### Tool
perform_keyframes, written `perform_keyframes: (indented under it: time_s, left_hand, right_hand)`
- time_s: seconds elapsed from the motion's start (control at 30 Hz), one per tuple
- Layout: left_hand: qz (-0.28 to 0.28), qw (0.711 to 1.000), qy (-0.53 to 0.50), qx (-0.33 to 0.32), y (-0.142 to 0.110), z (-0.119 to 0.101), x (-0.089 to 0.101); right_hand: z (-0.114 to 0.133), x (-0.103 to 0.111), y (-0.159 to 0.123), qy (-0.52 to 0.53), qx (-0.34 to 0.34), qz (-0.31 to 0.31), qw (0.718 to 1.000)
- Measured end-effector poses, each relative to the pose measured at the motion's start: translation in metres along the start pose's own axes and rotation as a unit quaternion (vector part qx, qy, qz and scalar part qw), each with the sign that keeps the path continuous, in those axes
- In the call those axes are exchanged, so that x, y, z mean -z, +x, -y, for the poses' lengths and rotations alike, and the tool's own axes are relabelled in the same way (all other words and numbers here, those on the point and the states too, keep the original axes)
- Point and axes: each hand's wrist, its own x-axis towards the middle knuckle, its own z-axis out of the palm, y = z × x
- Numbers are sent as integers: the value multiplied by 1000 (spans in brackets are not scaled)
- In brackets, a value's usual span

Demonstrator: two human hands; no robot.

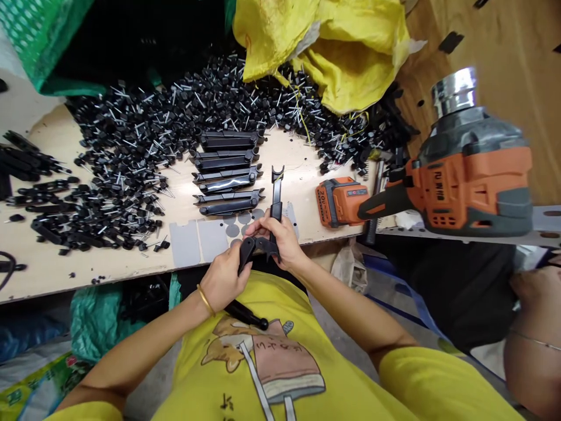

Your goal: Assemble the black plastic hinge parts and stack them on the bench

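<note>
Spanning two hands at the table's [302,190] near edge, one black jointed part [246,255] is being gripped by the left hand [225,278] and the right hand [287,242], while four pairs of black bars [230,183] are lying beyond and one orange power tool [473,181] is resting rightward.

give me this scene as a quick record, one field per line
left hand: gripping a black arm piece
right hand: gripping a forked black part, fork pointing away from the person
workbench: big heap of small black-headed pins
between heap and hands: black brackets laid in a row
right side: orange and grey cordless power tool
far side: green bag, yellow sack
</note>
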Motion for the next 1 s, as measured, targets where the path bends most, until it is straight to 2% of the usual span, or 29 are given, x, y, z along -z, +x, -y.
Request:
perform_keyframes:
  time_s: [0.13,0.23,0.33,0.5,0.6,0.7,0.87,1.0]
  left_hand:
    - [-47,997,-54,34,-1,-6,-5]
    - [-88,990,-91,64,4,-8,-6]
    - [-93,988,-106,67,10,-6,-3]
    - [-45,986,-148,67,13,-1,0]
    - [-49,991,-109,55,11,1,0]
    - [-63,997,-49,16,7,2,-1]
    - [-49,999,23,-3,-3,-1,-8]
    - [-53,997,60,-14,-7,-9,-11]
  right_hand:
    - [-9,-9,-5,13,86,-62,994]
    - [-4,-18,-4,-5,122,-62,991]
    - [7,-20,-1,-5,114,-44,993]
    - [11,-14,5,8,37,-42,998]
    - [8,-12,5,4,44,-45,998]
    - [8,-12,3,4,62,-24,998]
    - [4,-12,0,-6,10,15,1000]
    - [-1,-13,-3,33,58,-12,998]
